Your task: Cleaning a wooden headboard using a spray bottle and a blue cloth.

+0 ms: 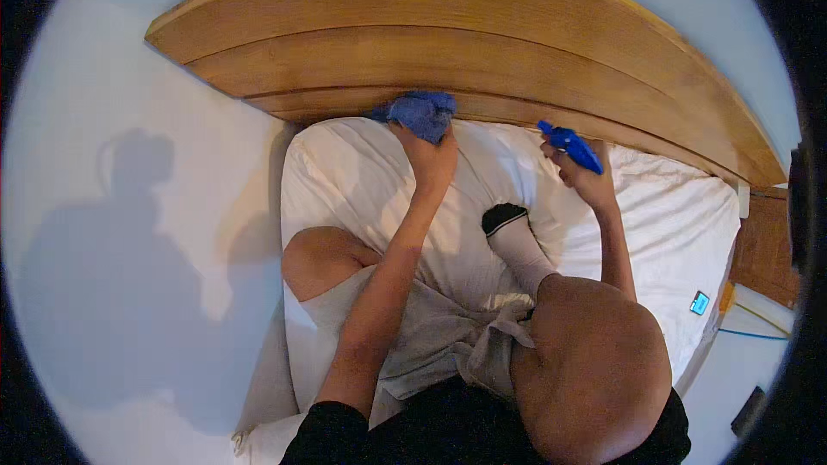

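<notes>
My left hand (431, 158) grips a bunched blue cloth (423, 115) against the lower edge of the wooden headboard (452, 0), where it meets the mattress. To the right, my right hand (585, 174) is closed around a spray bottle with a blue trigger head (572, 145), held over the white bed sheet. The bottle's body is mostly hidden by the hand. Both forearms reach forward past my bent knees.
I sit on the bed, its white sheet (652, 206) wrinkled; a socked foot (517, 239) rests between my arms. A small device with a lit screen (699, 303) lies near the right edge. A pale wall (194, 174) borders the left side.
</notes>
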`<act>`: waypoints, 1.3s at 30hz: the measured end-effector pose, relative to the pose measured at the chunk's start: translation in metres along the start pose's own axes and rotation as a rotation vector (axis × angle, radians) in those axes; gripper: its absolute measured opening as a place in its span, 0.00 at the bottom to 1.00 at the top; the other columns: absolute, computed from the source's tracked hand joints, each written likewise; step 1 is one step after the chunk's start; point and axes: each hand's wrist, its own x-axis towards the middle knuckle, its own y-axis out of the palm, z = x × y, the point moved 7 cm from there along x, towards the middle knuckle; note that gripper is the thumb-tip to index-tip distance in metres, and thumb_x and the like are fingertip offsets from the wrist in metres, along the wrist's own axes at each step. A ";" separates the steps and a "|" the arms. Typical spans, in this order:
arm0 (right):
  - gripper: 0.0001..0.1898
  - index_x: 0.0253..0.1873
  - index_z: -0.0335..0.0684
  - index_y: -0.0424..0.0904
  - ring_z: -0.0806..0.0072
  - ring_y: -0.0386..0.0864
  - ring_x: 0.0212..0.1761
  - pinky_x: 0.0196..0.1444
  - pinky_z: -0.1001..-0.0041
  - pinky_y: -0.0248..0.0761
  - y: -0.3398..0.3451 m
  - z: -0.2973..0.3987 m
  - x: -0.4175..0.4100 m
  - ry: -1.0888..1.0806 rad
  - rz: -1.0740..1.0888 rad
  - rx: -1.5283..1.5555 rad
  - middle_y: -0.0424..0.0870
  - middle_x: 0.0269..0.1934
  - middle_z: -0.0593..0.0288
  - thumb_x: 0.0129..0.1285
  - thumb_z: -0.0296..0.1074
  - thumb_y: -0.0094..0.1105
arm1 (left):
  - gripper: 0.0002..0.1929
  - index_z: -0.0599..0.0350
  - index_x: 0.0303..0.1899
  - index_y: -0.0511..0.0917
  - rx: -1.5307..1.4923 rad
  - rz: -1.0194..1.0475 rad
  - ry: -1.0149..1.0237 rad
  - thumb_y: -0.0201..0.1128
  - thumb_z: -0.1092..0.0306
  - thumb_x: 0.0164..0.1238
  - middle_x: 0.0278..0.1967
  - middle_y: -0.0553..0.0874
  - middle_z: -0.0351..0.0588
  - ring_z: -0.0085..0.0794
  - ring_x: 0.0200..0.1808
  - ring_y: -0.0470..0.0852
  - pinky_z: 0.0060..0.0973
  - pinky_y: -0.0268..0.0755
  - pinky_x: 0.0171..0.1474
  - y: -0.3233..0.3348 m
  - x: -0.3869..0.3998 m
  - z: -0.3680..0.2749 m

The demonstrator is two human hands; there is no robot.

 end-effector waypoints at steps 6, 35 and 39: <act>0.13 0.35 0.35 0.85 0.81 0.72 0.21 0.27 0.75 0.69 0.008 0.005 -0.005 -0.176 -0.075 -0.165 0.82 0.20 0.63 0.57 0.41 0.72 | 0.23 0.59 0.56 0.73 -0.495 -0.053 -0.403 0.69 0.73 0.59 0.53 0.79 0.44 0.36 0.51 0.78 0.32 0.69 0.60 -0.037 0.022 0.007; 0.09 0.38 0.38 0.86 0.85 0.68 0.15 0.17 0.82 0.57 -0.030 -0.013 0.013 0.048 -0.062 0.254 0.81 0.24 0.69 0.59 0.37 0.69 | 0.19 0.59 0.54 0.76 -0.530 -0.258 -0.502 0.68 0.73 0.61 0.52 0.80 0.41 0.32 0.50 0.78 0.31 0.72 0.55 -0.077 0.052 0.015; 0.11 0.39 0.37 0.85 0.84 0.68 0.15 0.18 0.82 0.58 -0.030 -0.011 0.012 0.031 -0.015 0.272 0.82 0.25 0.67 0.58 0.37 0.70 | 0.17 0.56 0.53 0.75 -0.476 -0.179 -0.549 0.66 0.72 0.63 0.49 0.80 0.40 0.30 0.49 0.78 0.30 0.72 0.54 -0.031 0.021 0.007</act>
